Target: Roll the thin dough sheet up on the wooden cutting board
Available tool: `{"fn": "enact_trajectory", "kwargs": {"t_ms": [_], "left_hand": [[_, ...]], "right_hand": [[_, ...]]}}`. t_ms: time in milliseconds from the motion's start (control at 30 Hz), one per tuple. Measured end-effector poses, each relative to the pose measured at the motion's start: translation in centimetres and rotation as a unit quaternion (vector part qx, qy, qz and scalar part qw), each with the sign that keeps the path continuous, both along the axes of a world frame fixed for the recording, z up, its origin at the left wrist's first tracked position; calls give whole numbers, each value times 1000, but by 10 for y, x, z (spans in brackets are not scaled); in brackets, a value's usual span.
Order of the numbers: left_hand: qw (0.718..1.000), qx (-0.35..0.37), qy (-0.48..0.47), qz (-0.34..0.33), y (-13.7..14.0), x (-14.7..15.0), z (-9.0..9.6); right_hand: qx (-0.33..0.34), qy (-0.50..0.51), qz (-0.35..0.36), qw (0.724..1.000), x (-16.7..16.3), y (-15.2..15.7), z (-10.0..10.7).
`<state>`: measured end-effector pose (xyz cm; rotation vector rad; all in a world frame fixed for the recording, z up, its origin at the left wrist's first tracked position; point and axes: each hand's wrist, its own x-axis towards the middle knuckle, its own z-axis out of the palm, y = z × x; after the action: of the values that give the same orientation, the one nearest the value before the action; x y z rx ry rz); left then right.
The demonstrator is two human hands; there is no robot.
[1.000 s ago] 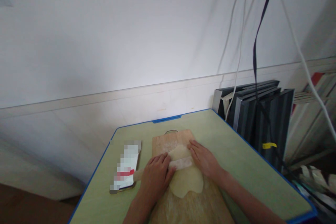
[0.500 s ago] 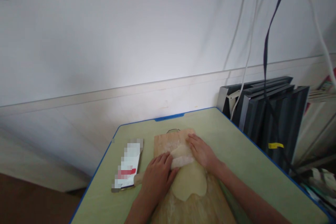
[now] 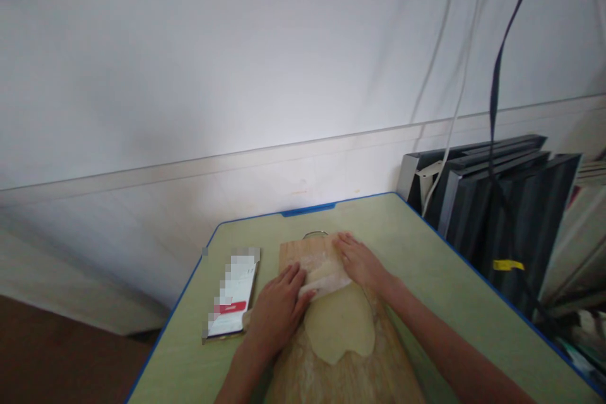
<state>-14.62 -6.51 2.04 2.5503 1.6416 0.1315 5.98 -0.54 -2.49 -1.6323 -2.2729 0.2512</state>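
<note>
A rolling pin [image 3: 326,283], pale with flour, lies across a flattened sheet of dough [image 3: 339,325]. Under both is a floured wooden cutting board [image 3: 350,382]. My left hand [image 3: 279,303] rests over the pin's left part, and a wooden end pokes out beyond the wrist side. On the far right, my right hand [image 3: 360,265] presses down over the pin's other end, which it hides. Fingers of both hands stretch forward over the pin. The dough's near edge is notched, and a part of the sheet shows beyond the pin.
Left of the board lies a phone-like slab with a bright, partly pixelated face [image 3: 239,290]. The green table [image 3: 426,284] has a blue edge and stands against a white wall. Dark panels [image 3: 492,196] lean at the right, with cables and a black strap hanging there.
Both hands and the rolling pin have moved slightly away from me, toward the board's far end. More of the dough shows on the near side. The view has shifted a little.
</note>
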Motion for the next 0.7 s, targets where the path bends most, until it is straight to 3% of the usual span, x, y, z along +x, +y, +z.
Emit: {"fn": "enact_trajectory", "kwargs": {"t_ms": [267, 467, 700], "left_hand": [[1000, 9, 8, 3, 3, -4, 0], [999, 18, 25, 43, 7, -12, -2], [998, 4, 57, 38, -7, -11, 3]], "right_hand": [[6, -16, 9, 1000, 1, -11, 6], [26, -21, 21, 999, 3, -24, 4], [41, 2, 23, 999, 4, -50, 11]]}}
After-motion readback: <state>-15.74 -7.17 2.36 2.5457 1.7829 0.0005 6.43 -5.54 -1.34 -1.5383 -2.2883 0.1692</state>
